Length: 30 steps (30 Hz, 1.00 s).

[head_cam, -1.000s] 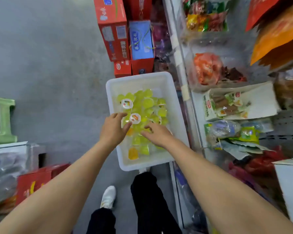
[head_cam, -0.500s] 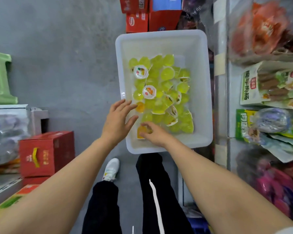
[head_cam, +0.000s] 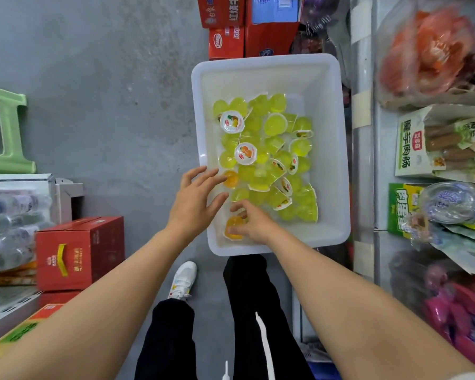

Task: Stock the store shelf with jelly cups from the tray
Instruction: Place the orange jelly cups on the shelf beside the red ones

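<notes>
From the head camera, a white tray [head_cam: 337,149] sits on the grey floor [head_cam: 93,78] just beside the shelf [head_cam: 364,138], holding a heap of yellow-green jelly cups [head_cam: 274,124], a few lying lid-up with fruit pictures. The right hand [head_cam: 254,223] is down in the tray's near left corner, its fingers curled round an orange cup [head_cam: 232,229] that rests on the tray bottom. The left hand [head_cam: 194,200] hovers over the tray's left rim with fingers spread and relaxed, holding nothing; its fingertips lie near a second orange cup [head_cam: 231,179], though contact cannot be made out. On the shelf are packed snacks, among them a sausage bag [head_cam: 412,144]. Red boxes [head_cam: 231,31] stand beyond the tray, another red box [head_cam: 77,250] and bottled water [head_cam: 11,226] are at left, with a green stool [head_cam: 8,127] behind them. Black trousers and a white shoe [head_cam: 183,278] show below.
</notes>
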Each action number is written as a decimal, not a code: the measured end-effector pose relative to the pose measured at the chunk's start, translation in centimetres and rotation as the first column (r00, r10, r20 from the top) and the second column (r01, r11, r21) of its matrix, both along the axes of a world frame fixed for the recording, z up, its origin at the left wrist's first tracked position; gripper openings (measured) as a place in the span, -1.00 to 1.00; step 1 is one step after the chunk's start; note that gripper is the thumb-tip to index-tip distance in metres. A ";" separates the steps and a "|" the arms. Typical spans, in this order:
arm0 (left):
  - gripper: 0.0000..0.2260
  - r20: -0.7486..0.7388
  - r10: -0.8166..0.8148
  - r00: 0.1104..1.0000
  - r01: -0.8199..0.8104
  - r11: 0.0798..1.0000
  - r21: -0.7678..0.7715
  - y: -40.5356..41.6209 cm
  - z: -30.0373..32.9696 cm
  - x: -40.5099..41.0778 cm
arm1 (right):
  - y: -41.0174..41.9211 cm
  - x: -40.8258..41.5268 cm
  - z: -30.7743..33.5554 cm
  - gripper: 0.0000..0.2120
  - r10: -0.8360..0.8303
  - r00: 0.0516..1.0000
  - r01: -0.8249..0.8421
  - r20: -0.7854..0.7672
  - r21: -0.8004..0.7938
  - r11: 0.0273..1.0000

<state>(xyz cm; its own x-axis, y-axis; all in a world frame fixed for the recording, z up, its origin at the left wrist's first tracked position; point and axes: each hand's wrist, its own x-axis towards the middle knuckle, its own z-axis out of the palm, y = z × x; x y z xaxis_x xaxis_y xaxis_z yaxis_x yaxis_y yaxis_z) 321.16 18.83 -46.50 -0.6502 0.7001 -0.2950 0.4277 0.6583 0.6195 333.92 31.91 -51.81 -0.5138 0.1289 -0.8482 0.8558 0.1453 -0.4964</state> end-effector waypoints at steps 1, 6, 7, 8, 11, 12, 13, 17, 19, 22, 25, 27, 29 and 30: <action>-0.66 -0.003 0.009 1.000 -0.009 1.000 -0.004 0.2 0.2 0.0 | 0.2 -0.4 0.3 -0.45 -0.007 1.000 0.007 0.003 0.000 1.000; -0.72 -0.001 0.171 0.985 -0.171 0.985 0.027 2.2 1.5 0.2 | 3.5 -1.2 2.3 -0.59 -0.387 0.920 0.381 -0.063 -0.091 0.920; -0.72 0.032 0.202 0.979 -0.203 0.979 0.033 2.9 1.6 0.4 | 4.6 -1.0 2.7 -0.63 -0.475 0.877 0.468 -0.067 -0.102 0.878; -0.72 0.085 0.228 0.970 -0.231 0.972 0.032 3.6 1.5 0.7 | 5.5 -0.6 2.8 -0.66 -0.561 0.825 0.553 -0.066 -0.112 0.826; -0.62 0.237 0.293 0.926 -0.282 0.956 -0.079 5.9 -0.1 1.5 | 7.9 0.4 2.8 -0.68 -0.721 0.690 0.710 -0.057 -0.135 0.691; -0.56 0.270 0.329 0.905 -0.300 0.943 -0.145 6.5 -0.9 1.6 | 8.4 0.6 2.8 -0.70 -0.745 0.665 0.733 -0.058 -0.143 0.665; -0.51 0.293 0.365 0.884 -0.314 0.927 -0.205 7.0 -1.8 1.7 | 8.8 0.8 2.8 -0.72 -0.763 0.644 0.750 -0.059 -0.150 0.644; -0.39 0.369 0.449 0.814 -0.339 0.882 -0.327 8.1 -4.5 1.9 | 9.4 1.0 2.6 -0.69 -0.820 0.571 0.797 -0.047 -0.207 0.567; -0.39 0.389 0.477 0.788 -0.361 0.870 -0.336 8.3 -5.1 2.0 | 9.3 1.0 2.3 -0.67 -0.831 0.555 0.807 -0.038 -0.219 0.549; -0.44 0.386 0.494 0.779 -0.394 0.864 -0.312 8.3 -5.4 2.0 | 9.3 1.1 2.2 -0.69 -0.840 0.542 0.813 -0.036 -0.231 0.534; -0.54 0.390 0.566 0.726 -0.474 0.823 -0.312 8.5 -4.8 2.2 | 9.5 1.3 2.8 -0.74 -0.850 0.525 0.820 -0.041 -0.245 0.518; -0.60 0.401 0.605 0.688 -0.519 0.796 -0.310 8.6 -4.1 2.4 | 9.8 1.4 3.6 -0.73 -0.860 0.507 0.826 -0.049 -0.258 0.502; -0.66 0.376 0.624 0.685 -0.546 0.781 -0.303 8.4 -2.9 2.7 | 9.9 1.5 4.7 -0.66 -0.872 0.487 0.830 -0.058 -0.280 0.482; -0.68 0.361 0.634 0.684 -0.564 0.774 -0.288 8.2 -2.0 2.8 | 9.8 1.5 5.4 -0.62 -0.878 0.475 0.831 -0.066 -0.296 0.472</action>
<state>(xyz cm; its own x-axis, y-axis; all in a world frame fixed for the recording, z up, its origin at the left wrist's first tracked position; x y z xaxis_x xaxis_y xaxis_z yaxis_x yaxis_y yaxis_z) 323.98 27.04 -48.55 -0.7038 0.1315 -0.6981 -0.3648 0.7763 0.5141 335.46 41.72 -46.38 -0.3838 0.4386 -0.8126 0.3828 -0.7253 -0.5723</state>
